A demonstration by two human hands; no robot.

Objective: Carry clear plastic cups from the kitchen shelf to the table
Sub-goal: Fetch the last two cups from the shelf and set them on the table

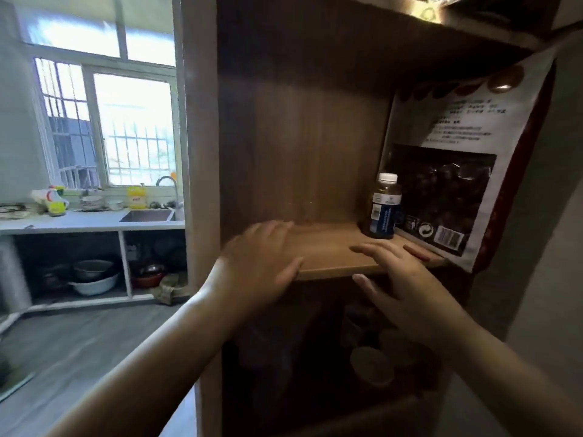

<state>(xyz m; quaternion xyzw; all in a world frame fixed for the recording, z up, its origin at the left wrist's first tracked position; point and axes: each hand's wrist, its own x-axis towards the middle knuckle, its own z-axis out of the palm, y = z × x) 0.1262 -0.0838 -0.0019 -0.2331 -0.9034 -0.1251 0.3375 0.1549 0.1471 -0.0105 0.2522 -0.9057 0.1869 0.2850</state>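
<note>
Left hand: left hand (257, 263) at centre frame, palm down, fingers spread and flat; grip wide and holding nothing; thumb at the front edge of the wooden shelf (331, 253), fingertips over the shelf board. Contact with the board cannot be told for certain.
Right hand: right hand (407, 279) right of centre, fingers extended and spread; grip wide and holding nothing; fingertips over the front edge of the same shelf, thumb below the edge.
Clear plastic cups: none can be made out on the lit shelf board; faint, blurred reflections show near the back panel, not identifiable. Dim rounded shapes (373, 365) sit in the dark compartment below; whether these are cups cannot be told.
Bottle: dark bottle (383, 207) with white cap and blue label, upright at the right of the shelf, just beyond the right fingertips, not touched.
Package: large printed bag (454, 171) with a dark window, leaning at the right, just behind the bottle.
Background: kitchen surface (72, 222) with sink (146, 215) and window at left of frame.
</note>
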